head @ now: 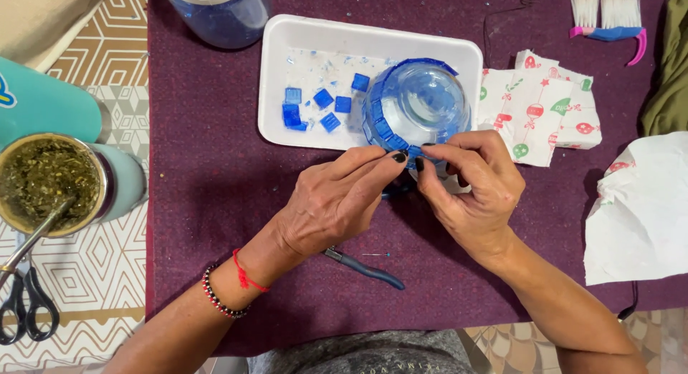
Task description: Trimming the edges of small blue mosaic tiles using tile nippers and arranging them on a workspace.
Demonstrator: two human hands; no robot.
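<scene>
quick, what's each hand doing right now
Left hand: fingertips pinched on a blue tile at the glass bowl rim.
Right hand: pinching the same spot.

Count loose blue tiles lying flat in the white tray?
6 loose blue tiles on the white tray floor, left of the glass bowl: one at top, five clustered below. The bowl may hide more.

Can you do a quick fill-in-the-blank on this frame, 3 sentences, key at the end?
1. Both hands, left hand and right hand, pinch the rim of a glass bowl edged with ____ tiles.
2. The bowl sits in a ____ tray.
3. The pliers lie on the ____ mat.
Missing words: blue; white; purple
</scene>
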